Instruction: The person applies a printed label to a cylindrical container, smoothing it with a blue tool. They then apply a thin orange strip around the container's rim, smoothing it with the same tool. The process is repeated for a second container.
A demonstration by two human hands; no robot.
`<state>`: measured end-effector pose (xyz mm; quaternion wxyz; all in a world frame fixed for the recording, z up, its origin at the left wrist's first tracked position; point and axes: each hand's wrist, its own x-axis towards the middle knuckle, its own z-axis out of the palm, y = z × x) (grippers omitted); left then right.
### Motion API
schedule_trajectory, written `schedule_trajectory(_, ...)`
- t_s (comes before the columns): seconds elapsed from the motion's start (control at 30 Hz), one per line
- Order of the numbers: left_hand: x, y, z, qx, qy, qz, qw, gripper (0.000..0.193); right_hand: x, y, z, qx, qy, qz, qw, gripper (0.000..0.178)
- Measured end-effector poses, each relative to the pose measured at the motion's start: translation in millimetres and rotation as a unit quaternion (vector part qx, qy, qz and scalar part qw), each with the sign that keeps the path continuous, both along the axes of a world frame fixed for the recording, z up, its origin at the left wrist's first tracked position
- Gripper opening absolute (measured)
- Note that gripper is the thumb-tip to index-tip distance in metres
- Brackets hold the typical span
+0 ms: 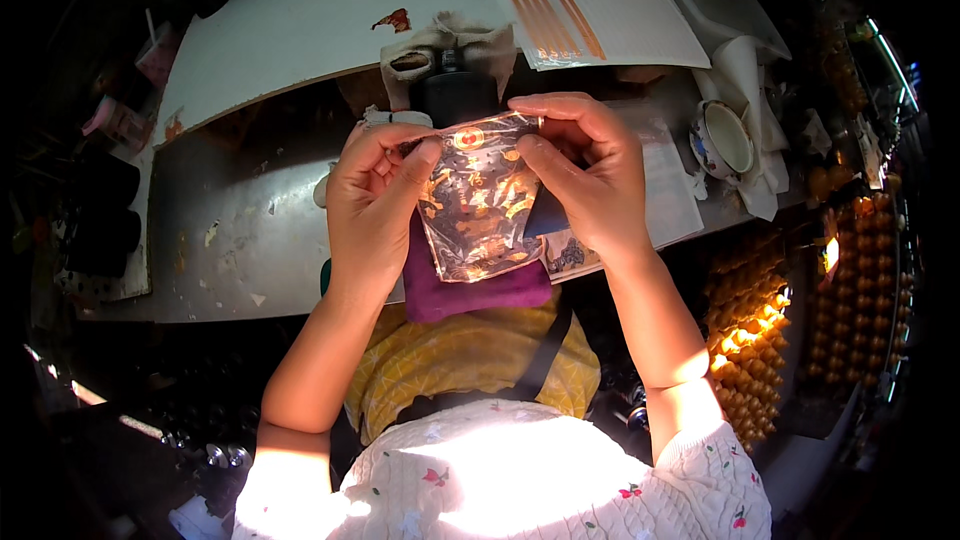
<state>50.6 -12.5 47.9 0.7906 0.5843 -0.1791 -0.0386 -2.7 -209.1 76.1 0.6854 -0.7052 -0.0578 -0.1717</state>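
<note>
A clear plastic pouch (480, 205) with gold and orange printing hangs between my two hands, over the near edge of the workbench. My left hand (385, 180) pinches its upper left corner between thumb and fingers. At the upper right corner, my right hand (590, 165) grips it the same way. The pouch looks flat, and I cannot tell whether its mouth is open. Below and behind it lies a purple cloth (475, 285) on the bench edge, partly covered by the pouch.
Beyond my hands stands a black object draped with a pale cloth (455, 40). An enamel bowl (725, 138) sits at the right, beside a white cloth (755, 90). A white board (300, 30) spans the back of the metal bench (240, 230). Strung brown beads (755, 340) hang at the lower right.
</note>
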Motion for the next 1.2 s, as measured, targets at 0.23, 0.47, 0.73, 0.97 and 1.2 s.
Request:
schedule_trajectory(0.23, 9, -10, -2, 0.051, 0.019, 0.055, 0.997, 0.012, 20, -2, -24, 0.088, 0.055, 0.003, 0.995, 0.02)
schedule_trajectory(0.47, 23, -16, -5, 0.034, 0.01, 0.062, 0.997, 0.02, 33, 1, -30, 0.041, 0.045, -0.049, 0.997, 0.021)
schedule_trajectory(0.73, 33, -17, -9, -0.007, 0.029, 0.056, 0.998, 0.026, 41, 3, -29, 0.063, 0.052, -0.055, 0.995, 0.023)
schedule_trajectory(0.97, 35, -16, -11, -0.019, 0.057, 0.052, 0.997, 0.028, 43, 1, -29, 0.07, 0.068, -0.045, 0.994, 0.024)
schedule_trajectory(1.2, 28, -7, -29, 0.007, -0.061, 0.14, 0.988, 0.032, 37, -2, -35, 0.052, -0.014, -0.114, 0.992, 0.028)
